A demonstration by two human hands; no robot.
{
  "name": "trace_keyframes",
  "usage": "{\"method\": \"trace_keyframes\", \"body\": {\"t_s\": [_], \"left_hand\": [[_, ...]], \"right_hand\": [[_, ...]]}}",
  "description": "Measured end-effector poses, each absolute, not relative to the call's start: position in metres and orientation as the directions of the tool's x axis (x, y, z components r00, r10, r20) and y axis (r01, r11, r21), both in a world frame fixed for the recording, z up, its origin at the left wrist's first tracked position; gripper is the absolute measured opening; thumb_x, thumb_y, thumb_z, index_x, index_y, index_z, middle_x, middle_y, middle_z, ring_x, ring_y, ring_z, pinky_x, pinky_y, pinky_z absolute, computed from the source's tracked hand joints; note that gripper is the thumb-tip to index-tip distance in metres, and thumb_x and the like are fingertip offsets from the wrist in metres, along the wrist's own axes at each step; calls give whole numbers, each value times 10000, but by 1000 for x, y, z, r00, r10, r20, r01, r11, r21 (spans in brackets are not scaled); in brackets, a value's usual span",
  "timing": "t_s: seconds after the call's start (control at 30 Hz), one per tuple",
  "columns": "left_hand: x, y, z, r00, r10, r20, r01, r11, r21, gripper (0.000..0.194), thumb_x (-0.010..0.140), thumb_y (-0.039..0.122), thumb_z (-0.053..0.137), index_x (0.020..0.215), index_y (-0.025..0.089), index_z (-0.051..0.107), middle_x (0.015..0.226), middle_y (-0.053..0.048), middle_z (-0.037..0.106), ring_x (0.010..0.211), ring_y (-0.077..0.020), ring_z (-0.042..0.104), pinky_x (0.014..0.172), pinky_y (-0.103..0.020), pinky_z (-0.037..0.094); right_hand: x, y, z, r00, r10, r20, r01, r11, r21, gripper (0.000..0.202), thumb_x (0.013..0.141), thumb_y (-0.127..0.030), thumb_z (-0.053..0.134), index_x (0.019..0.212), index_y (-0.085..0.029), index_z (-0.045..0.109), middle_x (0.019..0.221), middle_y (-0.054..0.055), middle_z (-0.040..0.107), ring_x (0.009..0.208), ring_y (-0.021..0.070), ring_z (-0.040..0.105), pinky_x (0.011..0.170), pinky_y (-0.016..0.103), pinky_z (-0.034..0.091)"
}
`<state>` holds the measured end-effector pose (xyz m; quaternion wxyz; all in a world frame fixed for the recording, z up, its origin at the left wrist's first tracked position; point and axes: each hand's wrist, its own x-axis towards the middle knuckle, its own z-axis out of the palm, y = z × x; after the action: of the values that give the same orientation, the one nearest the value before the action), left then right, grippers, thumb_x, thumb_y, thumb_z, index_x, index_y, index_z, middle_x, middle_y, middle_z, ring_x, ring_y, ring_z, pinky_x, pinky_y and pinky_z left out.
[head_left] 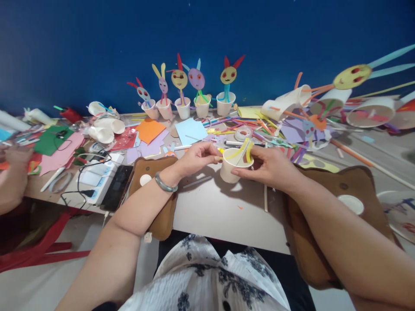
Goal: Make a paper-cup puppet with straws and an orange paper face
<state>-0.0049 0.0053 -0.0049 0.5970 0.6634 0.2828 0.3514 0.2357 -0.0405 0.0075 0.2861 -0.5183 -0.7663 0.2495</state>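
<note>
A white paper cup (pixel 229 172) stands upright between my hands, above the bare front part of the table. My right hand (pixel 270 166) is wrapped round its right side, thumb on the front. Yellow strips (pixel 241 151) curve up out of the cup's mouth, beside a thin pale stick. At the cup's left rim, my left hand (pixel 202 159) pinches a small yellow end between thumb and fingers. A thin clear stick (pixel 197 182) lies on the table below my left hand.
Cups with paper rabbit faces (pixel 228 75) stand along the blue wall. Brown pouches (pixel 158 224) lie left and right. Orange paper (pixel 149 131), blue paper (pixel 191 131), a tape roll (pixel 243 133) and coloured sticks cover the back. A power strip (pixel 100 179) and another person's hand (pixel 14 160) are at left.
</note>
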Motion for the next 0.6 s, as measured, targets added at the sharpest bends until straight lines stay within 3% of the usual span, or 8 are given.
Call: {"method": "trace_keyframes", "body": {"t_s": [0.23, 0.47, 0.6], "left_hand": [[-5, 5, -8, 595, 798, 93, -87, -52, 995, 320, 801, 349, 834, 798, 163, 573, 821, -4, 645, 818, -123, 657, 833, -312, 553], [-4, 6, -10, 575, 818, -12, -68, 62, 996, 175, 834, 180, 737, 831, 162, 563, 864, -3, 640, 832, -129, 682, 871, -342, 559], [-5, 7, -11, 526, 848, 66, 2, -79, 997, 160, 863, 268, 725, 891, 168, 603, 882, -11, 653, 858, -134, 656, 859, -318, 539]], "right_hand": [[235, -40, 11, -284, 944, 170, 709, 326, -625, 484, 739, -606, 751, 665, -247, 435, 565, -19, 455, 549, 144, 392, 536, 320, 290], [235, -39, 9, -298, 943, 150, 741, 328, -586, 439, 771, -596, 729, 716, -245, 472, 583, -2, 507, 546, 151, 427, 537, 322, 301], [233, -38, 8, -339, 923, 182, 722, 379, -579, 455, 759, -613, 728, 703, -251, 458, 592, -1, 530, 559, 161, 457, 534, 305, 305]]}}
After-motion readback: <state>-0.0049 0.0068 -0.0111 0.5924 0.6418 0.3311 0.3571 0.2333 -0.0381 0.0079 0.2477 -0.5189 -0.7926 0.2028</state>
